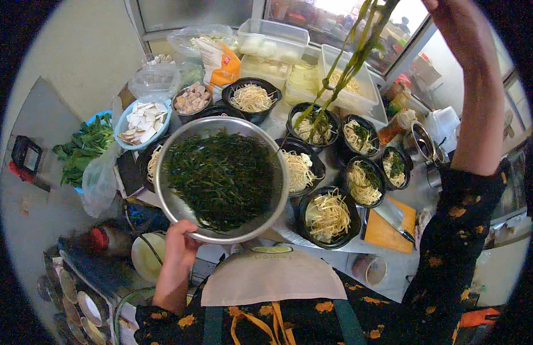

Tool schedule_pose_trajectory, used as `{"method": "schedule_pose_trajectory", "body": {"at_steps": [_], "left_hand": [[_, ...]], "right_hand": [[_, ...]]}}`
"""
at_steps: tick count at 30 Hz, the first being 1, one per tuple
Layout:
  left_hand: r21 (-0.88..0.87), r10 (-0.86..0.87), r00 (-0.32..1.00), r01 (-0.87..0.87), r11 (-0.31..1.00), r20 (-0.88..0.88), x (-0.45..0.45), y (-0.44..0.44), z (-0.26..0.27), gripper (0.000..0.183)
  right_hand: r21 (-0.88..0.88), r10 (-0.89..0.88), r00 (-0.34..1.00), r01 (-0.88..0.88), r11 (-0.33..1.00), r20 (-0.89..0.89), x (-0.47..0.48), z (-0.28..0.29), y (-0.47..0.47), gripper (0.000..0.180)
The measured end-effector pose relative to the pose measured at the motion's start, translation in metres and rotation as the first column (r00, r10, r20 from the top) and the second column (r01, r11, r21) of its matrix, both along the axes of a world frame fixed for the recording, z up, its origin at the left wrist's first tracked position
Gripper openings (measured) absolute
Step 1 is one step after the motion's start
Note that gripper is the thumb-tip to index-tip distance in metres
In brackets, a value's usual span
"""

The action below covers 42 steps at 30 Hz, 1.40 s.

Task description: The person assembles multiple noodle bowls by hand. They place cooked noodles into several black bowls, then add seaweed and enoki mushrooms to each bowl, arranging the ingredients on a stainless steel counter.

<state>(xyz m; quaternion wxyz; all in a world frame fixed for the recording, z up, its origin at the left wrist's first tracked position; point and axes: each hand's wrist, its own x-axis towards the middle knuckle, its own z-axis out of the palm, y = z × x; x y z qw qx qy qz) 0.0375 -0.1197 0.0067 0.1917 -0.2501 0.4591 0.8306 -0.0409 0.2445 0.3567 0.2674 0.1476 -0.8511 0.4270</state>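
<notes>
My left hand (182, 239) grips the near rim of a large steel bowl (286, 189) full of dark green seaweed strips (223, 179). High at the upper right, my right hand (434, 6) is cut off by the picture's edge, its fingers mostly hidden. Long green strands (361, 56) hang beside it, down to a black bowl (294, 139) of noodle-like pale strips. Around it stand several more black bowls with pale strips; those at the right (364, 181) also hold greens, while the near one (331, 215) shows only pale strips.
A cleaver (391, 217) lies on a wooden cutting board (372, 233) at the right. Clear plastic tubs (273, 32) and bags line the back. At the left are a blue basket (166, 125) of white pieces, a bowl of meat-like chunks (192, 99) and leafy greens (83, 151).
</notes>
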Motion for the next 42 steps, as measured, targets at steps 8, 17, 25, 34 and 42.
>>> {"method": "schedule_pose_trajectory", "body": {"at_steps": [8,17,25,34,42], "left_hand": [[-0.031,0.15,0.987,-0.152,0.988,-0.058,0.008,-0.041,0.012,0.014],[-0.012,0.107,0.994,-0.107,0.994,0.004,0.016,-0.059,0.016,0.007],[0.074,-0.121,0.991,0.125,0.989,-0.051,0.013,-0.004,0.035,0.012],[0.175,-0.281,0.957,0.265,0.948,0.069,0.013,0.012,0.019,0.005],[0.282,-0.287,0.958,0.279,0.918,-0.015,0.038,0.038,0.024,0.004]], "right_hand": [[0.24,0.036,0.878,-0.17,0.956,0.477,-0.011,-0.131,-0.025,0.019],[0.529,-0.03,0.87,-0.272,0.804,0.492,-0.001,-0.198,-0.047,0.027],[0.459,0.185,0.688,-0.635,0.621,0.702,0.043,-0.26,-0.114,0.042],[0.192,0.199,0.618,-0.507,0.84,0.761,0.063,-0.211,-0.111,0.018],[0.538,0.133,0.741,-0.587,0.605,0.659,0.087,-0.268,-0.098,0.042]]}}
